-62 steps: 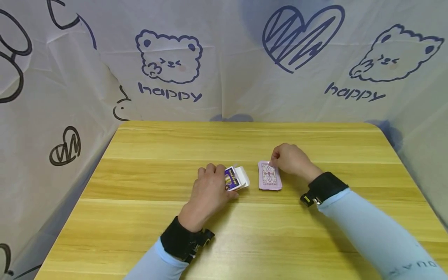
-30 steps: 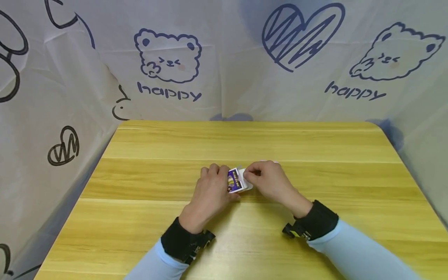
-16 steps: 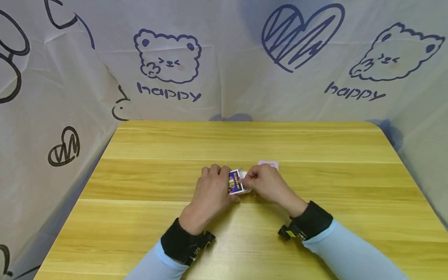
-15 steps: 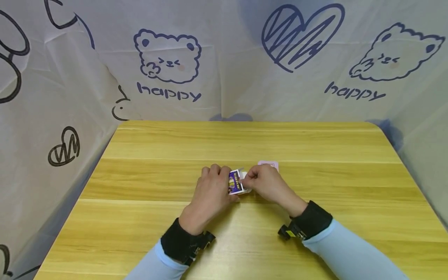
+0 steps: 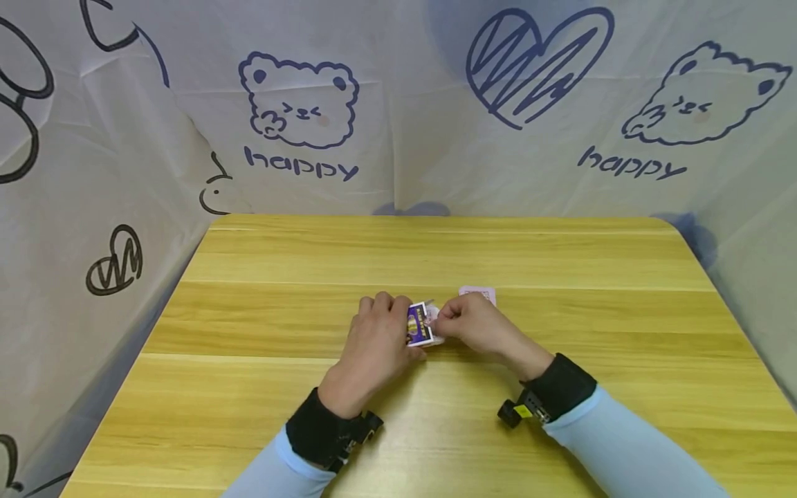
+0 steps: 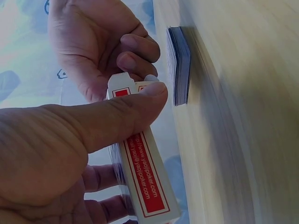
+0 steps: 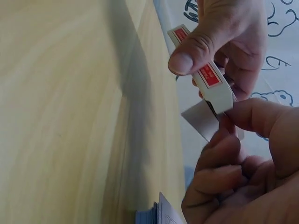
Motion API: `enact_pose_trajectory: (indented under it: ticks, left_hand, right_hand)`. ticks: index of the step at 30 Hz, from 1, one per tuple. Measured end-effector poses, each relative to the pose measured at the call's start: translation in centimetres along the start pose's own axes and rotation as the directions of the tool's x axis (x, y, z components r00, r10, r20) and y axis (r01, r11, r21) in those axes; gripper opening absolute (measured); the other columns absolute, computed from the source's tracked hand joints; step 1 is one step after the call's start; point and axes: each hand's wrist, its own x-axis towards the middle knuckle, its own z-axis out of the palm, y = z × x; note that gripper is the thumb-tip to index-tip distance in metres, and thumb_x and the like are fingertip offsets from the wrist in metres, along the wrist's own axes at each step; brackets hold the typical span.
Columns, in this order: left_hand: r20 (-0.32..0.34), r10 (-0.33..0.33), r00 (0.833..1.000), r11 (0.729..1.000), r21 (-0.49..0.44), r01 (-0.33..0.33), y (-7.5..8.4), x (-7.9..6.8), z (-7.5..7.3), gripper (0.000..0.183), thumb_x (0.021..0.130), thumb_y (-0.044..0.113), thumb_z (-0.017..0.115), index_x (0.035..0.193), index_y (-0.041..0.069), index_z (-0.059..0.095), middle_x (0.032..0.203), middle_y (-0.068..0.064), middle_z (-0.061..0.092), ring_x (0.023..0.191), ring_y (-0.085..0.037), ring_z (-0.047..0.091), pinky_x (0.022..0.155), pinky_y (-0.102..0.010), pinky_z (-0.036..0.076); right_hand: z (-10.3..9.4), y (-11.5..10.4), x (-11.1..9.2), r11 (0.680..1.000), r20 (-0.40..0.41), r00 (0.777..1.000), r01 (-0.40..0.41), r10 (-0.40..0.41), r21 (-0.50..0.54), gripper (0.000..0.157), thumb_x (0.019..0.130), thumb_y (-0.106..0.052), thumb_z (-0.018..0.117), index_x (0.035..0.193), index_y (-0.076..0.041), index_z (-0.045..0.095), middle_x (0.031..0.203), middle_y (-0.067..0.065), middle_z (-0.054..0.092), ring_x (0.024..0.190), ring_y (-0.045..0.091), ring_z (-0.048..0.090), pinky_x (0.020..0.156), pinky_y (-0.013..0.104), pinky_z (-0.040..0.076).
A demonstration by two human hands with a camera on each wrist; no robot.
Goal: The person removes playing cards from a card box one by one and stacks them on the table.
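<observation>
My left hand [image 5: 376,339] grips a small purple-and-white playing-card box [image 5: 419,325], its open end facing right. In the left wrist view the thumb lies across the box's narrow white side [image 6: 149,182] with red print. Thumb and index finger of my right hand [image 5: 482,325] are pinched together right at that open end. A bit of pink-patterned playing card [image 5: 431,315] shows between the box and these fingertips. A white flap [image 7: 202,119] sticks out at the mouth. Beyond the right hand lies a squared stack of playing cards [image 5: 477,292], pink backs up, mostly hidden by that hand.
Under everything is a light wooden table [image 5: 299,256]. White cloth [image 5: 417,138] with drawn bears and hearts hangs behind it and along both sides. Each wrist wears a black strap with a small camera.
The right hand has moved left from the card stack to the box's open end, then slightly back right. Pink card pattern now shows at the mouth. The left hand has barely moved.
</observation>
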Motion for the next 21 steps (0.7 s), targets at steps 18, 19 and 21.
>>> enact_pose_trajectory:
  ticks: [18,19,21]
  left_hand:
    - [0.030,-0.135,0.990,0.991,-0.011,0.135,-0.05,0.22,-0.10,0.079,0.063,0.046,0.087,0.118,0.000,0.054,0.104,-0.018,0.055,0.087,-0.030,0.044,0.063,-0.037,0.047]
    - [0.031,-0.137,0.990,0.990,-0.012,0.137,-0.08,0.24,-0.10,0.079,0.063,0.046,0.087,0.118,0.000,0.054,0.104,-0.018,0.055,0.088,-0.030,0.044,0.063,-0.037,0.047]
    - [0.031,-0.140,0.990,0.990,-0.008,0.140,-0.18,0.27,-0.09,0.079,0.063,0.047,0.087,0.118,0.000,0.054,0.104,-0.017,0.055,0.088,-0.030,0.045,0.063,-0.037,0.047]
  right_hand:
    - [-0.60,0.00,-0.42,0.991,-0.124,0.990,-0.057,0.072,0.119,0.019,0.094,-0.021,0.063,0.100,-0.003,0.063,0.071,0.019,0.061,0.053,0.022,0.053,0.045,0.032,0.046]
    - [-0.58,-0.03,-0.45,0.990,-0.130,0.989,-0.059,0.076,0.125,0.019,0.093,-0.021,0.065,0.100,-0.003,0.063,0.069,0.018,0.062,0.051,0.021,0.053,0.045,0.033,0.047]
    - [-0.54,0.01,-0.44,0.989,-0.131,0.989,-0.058,0.075,0.134,0.020,0.090,-0.018,0.068,0.100,-0.001,0.063,0.070,0.016,0.063,0.051,0.019,0.054,0.047,0.036,0.050]
